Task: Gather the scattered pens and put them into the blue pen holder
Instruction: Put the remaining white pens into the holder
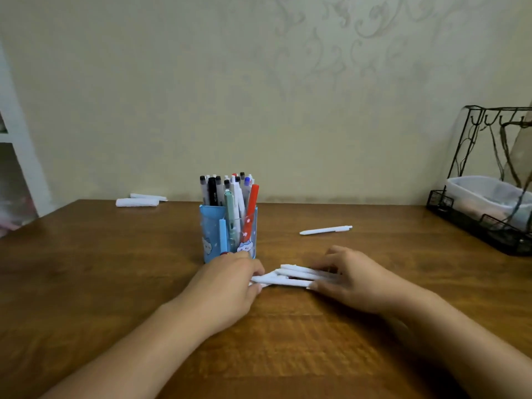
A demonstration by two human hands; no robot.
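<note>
The blue pen holder (214, 234) stands upright at the table's middle, packed with several pens in black, white, green and red. Just in front of it lies a small bunch of white pens (290, 276), flat on the wood. My left hand (230, 286) grips the bunch's left end with curled fingers. My right hand (354, 279) holds the right end, fingers bent over the pens. One more white pen (325, 230) lies alone on the table, to the right of the holder and beyond my right hand.
A wooden table (86, 269) runs to the wall. Two white rolled items (138, 201) lie at the back left edge. A black wire rack (489, 180) holding a clear plastic tub stands at the back right. A white shelf unit is at far left.
</note>
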